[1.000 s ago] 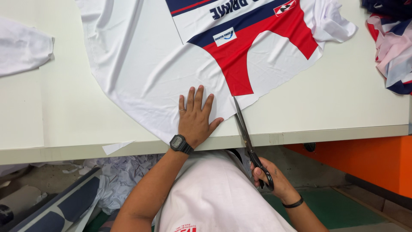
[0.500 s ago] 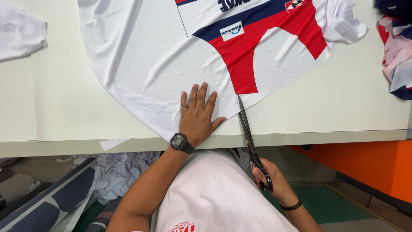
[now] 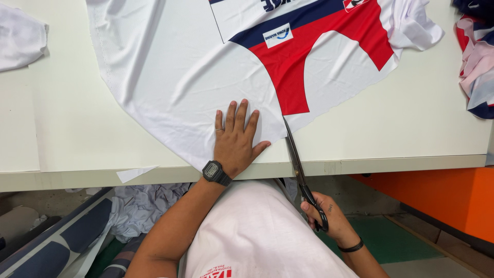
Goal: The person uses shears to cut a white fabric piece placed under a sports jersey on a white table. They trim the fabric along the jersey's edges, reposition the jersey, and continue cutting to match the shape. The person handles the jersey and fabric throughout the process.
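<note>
At the far left a bundle of white cloth (image 3: 20, 38) lies on the pale cutting table (image 3: 67, 128), partly cut off by the frame edge. Below the table's front edge a small white offcut (image 3: 135, 174) hangs over the lip, and under it a heap of crumpled fabric scraps (image 3: 141, 206) sits beside a dark blue and white panel (image 3: 56, 242) whose nature is hard to make out.

Spread across the middle of the table is the printed sports fabric (image 3: 170, 77), mostly white, with a navy band and a red shape; its upper part runs out of view at the top. The left hand (image 3: 235, 139) lies flat on the white part near the table's front edge, palm down, fingers straight and slightly fanned, thumb pointing right. A ring shows on one finger and a black digital wristwatch (image 3: 216, 173) sits at the wrist.

Just right of that thumb, the black scissors (image 3: 296, 159) point up and away, blade tips at the fabric's cut edge below the red area; whether the blades are parted cannot be told. The right hand (image 3: 327, 219) grips the handles below table level, fingers curled through the loops, a black band on the wrist.

At the far right a pile of red, white and navy pieces (image 3: 476, 62) is cropped by the frame.
</note>
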